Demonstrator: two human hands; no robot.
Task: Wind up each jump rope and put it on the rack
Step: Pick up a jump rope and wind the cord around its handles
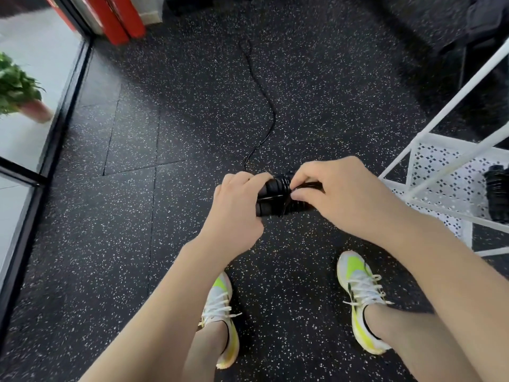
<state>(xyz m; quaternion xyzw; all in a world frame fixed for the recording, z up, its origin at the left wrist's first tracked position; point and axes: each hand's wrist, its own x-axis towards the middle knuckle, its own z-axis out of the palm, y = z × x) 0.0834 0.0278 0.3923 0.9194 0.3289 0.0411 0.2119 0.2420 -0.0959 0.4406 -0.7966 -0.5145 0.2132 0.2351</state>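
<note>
My left hand [237,205] grips the two black handles of a jump rope [275,194], held side by side at waist height over the floor. Several turns of black cord wrap around the handles. My right hand [338,193] pinches the cord just to the right of the handles. The loose black cord [268,106] trails away over the floor, curving toward the far wall. A white metal rack [429,172] with a perforated shelf stands at the right. On that shelf lies another wound black jump rope [497,194], partly cut off by the frame edge.
The floor is dark speckled rubber tile. My two feet in white and yellow sneakers [360,296] stand below the hands. A glass wall with a black frame [63,106] runs along the left, a potted plant [19,89] behind it. Red pads [121,17] lean at the far left.
</note>
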